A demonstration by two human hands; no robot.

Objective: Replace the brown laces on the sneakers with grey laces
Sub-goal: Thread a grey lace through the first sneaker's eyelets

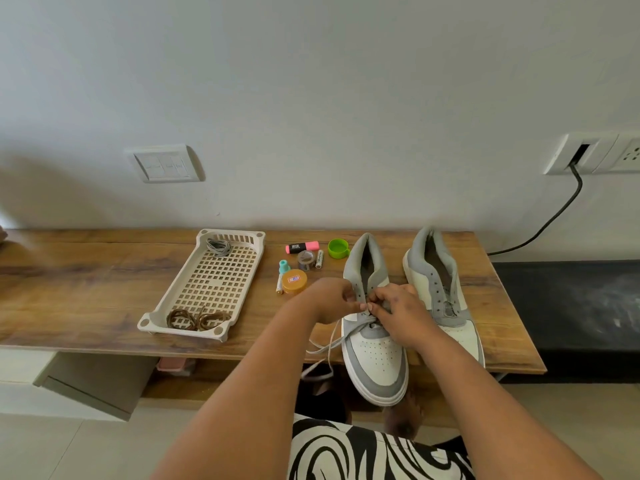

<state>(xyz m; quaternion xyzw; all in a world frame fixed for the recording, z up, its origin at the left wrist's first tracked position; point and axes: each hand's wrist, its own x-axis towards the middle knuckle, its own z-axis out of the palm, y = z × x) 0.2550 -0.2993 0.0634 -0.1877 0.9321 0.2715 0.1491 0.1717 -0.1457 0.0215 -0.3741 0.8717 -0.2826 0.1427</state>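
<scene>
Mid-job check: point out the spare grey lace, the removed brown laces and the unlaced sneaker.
spare grey lace (219, 246), head view, middle of the coil at the tray's far end
brown laces (197, 319), head view, between the two coils at the tray's near end
unlaced sneaker (438, 271), head view, grey eyelet panel

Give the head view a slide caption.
Both hands thread a grey lace into the left sneaker; brown laces lie in the tray.

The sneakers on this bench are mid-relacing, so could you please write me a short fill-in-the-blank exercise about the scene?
1. Both hands work a grey lace on the ____ sneaker.
2. The brown laces lie coiled in the ____.
3. The right sneaker has ____ lace in its eyelets.
4. The cap beside the pink highlighter is ____.

Answers: left; tray; no; green
</scene>
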